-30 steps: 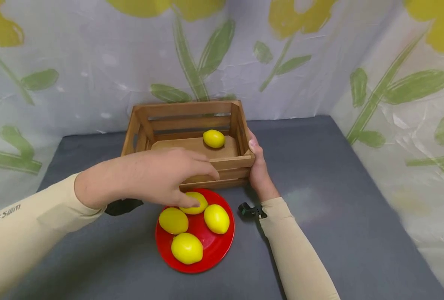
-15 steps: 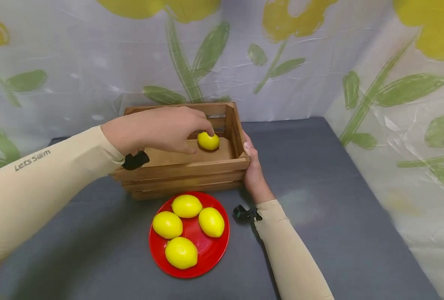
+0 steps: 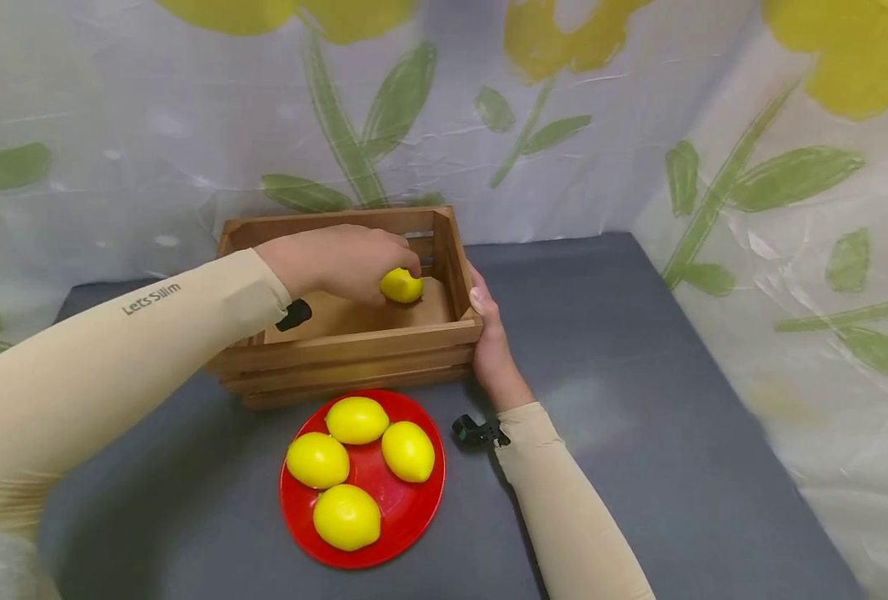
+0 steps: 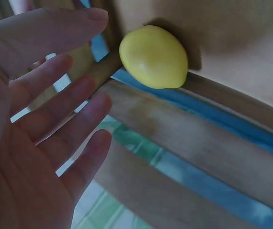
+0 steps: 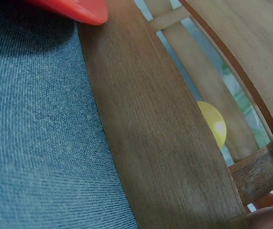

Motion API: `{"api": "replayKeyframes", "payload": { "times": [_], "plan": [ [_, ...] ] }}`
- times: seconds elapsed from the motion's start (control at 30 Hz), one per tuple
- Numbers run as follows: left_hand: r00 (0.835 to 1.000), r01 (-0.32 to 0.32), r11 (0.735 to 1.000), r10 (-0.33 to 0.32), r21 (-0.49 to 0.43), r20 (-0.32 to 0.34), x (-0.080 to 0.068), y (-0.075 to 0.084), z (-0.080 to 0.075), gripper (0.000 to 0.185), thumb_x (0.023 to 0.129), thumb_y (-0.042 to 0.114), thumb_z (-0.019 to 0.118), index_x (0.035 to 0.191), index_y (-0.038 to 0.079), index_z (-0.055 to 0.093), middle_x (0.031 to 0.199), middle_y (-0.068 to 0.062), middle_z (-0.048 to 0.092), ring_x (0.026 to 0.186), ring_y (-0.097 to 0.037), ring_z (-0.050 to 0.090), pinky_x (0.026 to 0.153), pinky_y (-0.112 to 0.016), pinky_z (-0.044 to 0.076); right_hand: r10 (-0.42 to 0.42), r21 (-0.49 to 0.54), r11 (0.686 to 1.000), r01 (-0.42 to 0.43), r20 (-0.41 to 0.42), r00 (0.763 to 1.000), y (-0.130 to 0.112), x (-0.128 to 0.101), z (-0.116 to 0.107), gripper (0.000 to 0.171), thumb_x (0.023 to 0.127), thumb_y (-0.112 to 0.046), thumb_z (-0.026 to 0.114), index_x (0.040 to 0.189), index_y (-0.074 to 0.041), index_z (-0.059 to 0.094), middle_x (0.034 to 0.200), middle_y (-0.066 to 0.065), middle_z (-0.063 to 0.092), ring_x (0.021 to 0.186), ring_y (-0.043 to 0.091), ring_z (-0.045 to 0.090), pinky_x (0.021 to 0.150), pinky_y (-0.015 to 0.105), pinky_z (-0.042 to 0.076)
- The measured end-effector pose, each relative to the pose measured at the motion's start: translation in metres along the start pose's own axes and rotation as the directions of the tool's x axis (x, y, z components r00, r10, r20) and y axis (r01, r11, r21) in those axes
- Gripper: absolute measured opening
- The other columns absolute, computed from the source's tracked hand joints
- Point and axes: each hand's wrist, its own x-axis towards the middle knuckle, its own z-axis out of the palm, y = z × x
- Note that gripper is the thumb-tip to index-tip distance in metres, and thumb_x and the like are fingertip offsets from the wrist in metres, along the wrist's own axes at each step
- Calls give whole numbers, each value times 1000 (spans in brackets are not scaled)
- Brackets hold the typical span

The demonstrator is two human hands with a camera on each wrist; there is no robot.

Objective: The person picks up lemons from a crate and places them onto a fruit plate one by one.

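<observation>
The left hand (image 3: pixel 339 260) hovers with fingers spread wide, just beside the smooth yellow lemon (image 3: pixel 401 286) inside the slatted brown wooden crate (image 3: pixel 354 342). The right hand (image 3: pixel 491 342) grips the crate's near right corner.

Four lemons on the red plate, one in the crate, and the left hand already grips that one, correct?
Not quite: the left hand is open beside the lemon in the crate, fingers spread, as the left wrist view shows. Four lemons on the red plate is right.

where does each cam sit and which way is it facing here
Head: on the head, looking down at the crate and plate; both sleeves and hands show.
Left wrist: on that wrist, inside the crate, facing the lemon; left hand open beside it.
Right wrist: low outside the crate's wall; a fingertip shows.
All three share the lemon and crate.
</observation>
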Motion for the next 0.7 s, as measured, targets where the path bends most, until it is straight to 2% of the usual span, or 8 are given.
{"api": "replayKeyframes", "payload": {
  "times": [0.23,0.53,0.7],
  "plan": [
    [1000,8,1000,-8,-10,-12,21,-11,9,51,92,13,79,142,12,68,140,-12,68,124,-31,65,111,-54,54,-5,-8,1000,5,-3,1000,0,0,-1,85,93,-71,34,170,-36,29,175,-4,27,158,26,30,130,60,23],
    [999,14,1000,-15,14,28,41,-18,15,53,91,11,78,143,13,68,145,-13,65,127,-32,63,109,-53,54,-18,4,1000,18,7,1000,-1,1,-1,86,94,-65,35,172,-30,28,176,0,27,157,29,32,129,59,24],
    [999,13,999,-15,43,43,49,-21,23,57,89,11,82,144,12,67,143,-13,66,120,-32,65,107,-53,55,-15,-8,1000,15,0,1000,0,0,-2,88,93,-67,35,172,-29,27,177,1,26,157,30,31,128,61,24]
  ]
}}
